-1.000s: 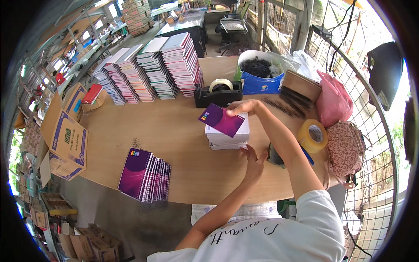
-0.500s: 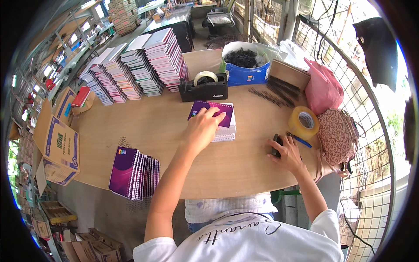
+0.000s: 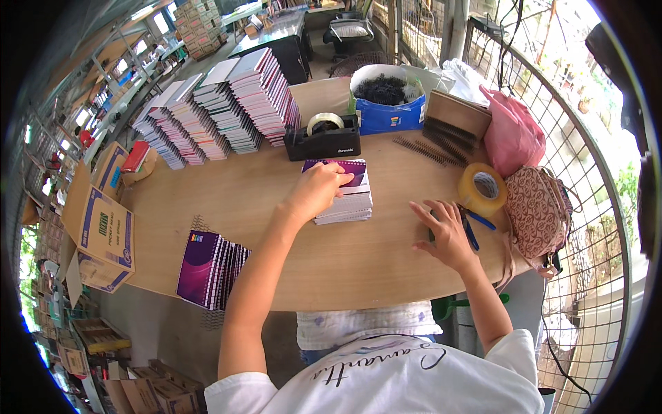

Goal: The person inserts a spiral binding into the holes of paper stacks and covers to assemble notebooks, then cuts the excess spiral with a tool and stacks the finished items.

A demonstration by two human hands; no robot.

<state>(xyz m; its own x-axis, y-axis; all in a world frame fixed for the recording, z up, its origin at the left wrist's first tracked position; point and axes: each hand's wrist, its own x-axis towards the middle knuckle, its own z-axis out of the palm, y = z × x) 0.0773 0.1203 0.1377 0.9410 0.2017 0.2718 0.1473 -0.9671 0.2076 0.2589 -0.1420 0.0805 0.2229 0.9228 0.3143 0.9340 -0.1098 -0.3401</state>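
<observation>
A small stack of spiral-bound notebooks (image 3: 348, 209) lies mid-table, topped by a notebook with a purple cover (image 3: 355, 168). My left hand (image 3: 319, 190) is on this top notebook, fingers bent together over its cover; the thumb is hidden. To the right, my right hand (image 3: 445, 234) hovers low over the table with its fingers spread, holding nothing I can see. Just beyond its fingers lies a dark hand tool with a blue handle (image 3: 480, 219), its exact kind unclear. A fanned row of purple spiral notebooks (image 3: 200, 269) rests at the left front edge.
Tall notebook stacks (image 3: 258, 96) stand at the back left, beside a black tape dispenser (image 3: 323, 141). A blue box of black coils (image 3: 389, 117), loose spiral coils (image 3: 431, 152), a tape roll (image 3: 481, 190) and a patterned bag (image 3: 538, 207) line the right. An opened carton (image 3: 103, 228) is at left.
My right hand has let go of a dark object, opened and spread its fingers. Under my left hand, the tilted purple notebook now lies squared on the stack.
</observation>
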